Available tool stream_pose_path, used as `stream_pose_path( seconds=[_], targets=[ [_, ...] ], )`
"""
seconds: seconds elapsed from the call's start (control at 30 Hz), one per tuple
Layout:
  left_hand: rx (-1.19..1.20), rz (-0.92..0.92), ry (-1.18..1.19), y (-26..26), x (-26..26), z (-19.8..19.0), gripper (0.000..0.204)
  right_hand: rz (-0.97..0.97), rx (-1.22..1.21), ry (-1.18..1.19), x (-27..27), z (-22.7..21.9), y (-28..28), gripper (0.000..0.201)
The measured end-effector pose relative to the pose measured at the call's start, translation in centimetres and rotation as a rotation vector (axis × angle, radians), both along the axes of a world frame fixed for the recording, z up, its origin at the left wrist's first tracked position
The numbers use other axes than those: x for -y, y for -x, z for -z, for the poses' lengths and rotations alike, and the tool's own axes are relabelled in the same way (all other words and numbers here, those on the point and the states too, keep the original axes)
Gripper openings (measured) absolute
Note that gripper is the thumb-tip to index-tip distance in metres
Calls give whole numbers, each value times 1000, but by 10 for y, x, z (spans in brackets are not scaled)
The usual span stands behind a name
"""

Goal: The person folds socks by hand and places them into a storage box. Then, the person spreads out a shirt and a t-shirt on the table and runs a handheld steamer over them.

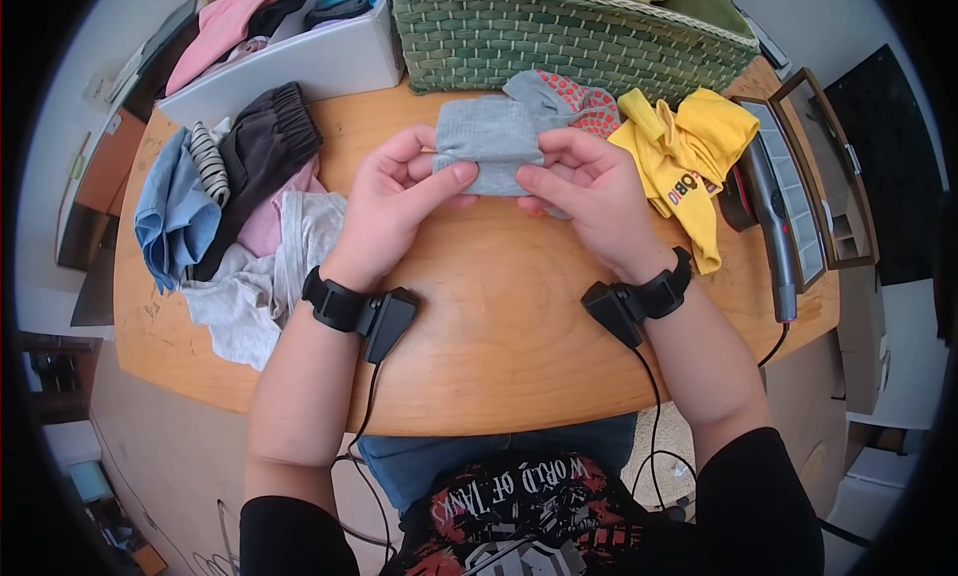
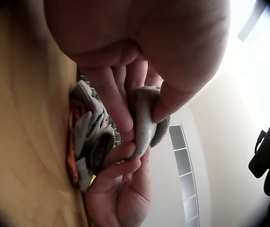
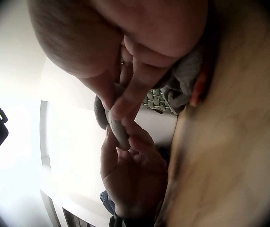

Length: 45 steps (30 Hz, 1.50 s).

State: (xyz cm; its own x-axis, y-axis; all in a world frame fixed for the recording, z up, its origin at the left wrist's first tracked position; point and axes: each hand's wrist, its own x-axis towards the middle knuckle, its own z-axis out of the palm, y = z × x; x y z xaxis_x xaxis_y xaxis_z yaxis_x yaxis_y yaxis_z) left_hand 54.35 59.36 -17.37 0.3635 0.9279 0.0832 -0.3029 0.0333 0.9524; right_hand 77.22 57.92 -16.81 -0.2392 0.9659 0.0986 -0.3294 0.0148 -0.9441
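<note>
While my left hand [image 1: 397, 192] pinches one side of the grey sock [image 1: 489, 142] between thumb and curled fingers, my right hand [image 1: 591, 195] pinches the other side the same way, thumbs in front. I hold the sock up over the wooden table [image 1: 479, 357], near its far side. Just beyond it lies another grey sock [image 1: 569, 99] with red dots, before the green basket [image 1: 559, 47]. Yellow clothing [image 1: 689, 147] lies beside my right hand, and a pile of clothes [image 1: 239, 217] sits off to my left, near the white box [image 1: 309, 62].
</note>
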Motion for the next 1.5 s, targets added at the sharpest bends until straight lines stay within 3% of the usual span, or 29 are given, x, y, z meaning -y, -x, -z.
stream_pose_path(
  seconds=[0.43, 0.77, 0.83, 0.93, 1.23, 1.3, 1.37, 1.43, 1.5],
  targets=[
    [-12, 33, -7, 5, -1, -4, 18, -110, 156, 64, 4, -9, 2, 21],
    [25, 10, -46, 0, 0, -3, 23, -47, 117, 42, 7, -11, 3, 20],
    [301, 88, 66, -5, 6, -7, 24, -17, 104, 9, 9, -13, 6, 20],
    [460, 150, 104, -21, 12, -6, 25, 95, 44, 7, 13, -17, 11, 19],
    [477, 101, 114, -24, 7, 1, 29, 54, 220, -51, 12, -7, 10, 15],
    [496, 115, 101, -16, 3, 2, 29, 81, 19, 97, 8, -7, 3, 18],
    [485, 272, 114, -8, 0, 4, 32, 101, -60, 104, 5, -12, 4, 20],
    [474, 271, 106, -11, 4, 2, 34, 123, -136, 109, 3, -18, 3, 24],
    [461, 271, 103, -13, 6, 3, 35, -39, -93, 235, 4, -21, 0, 14]
  ],
)
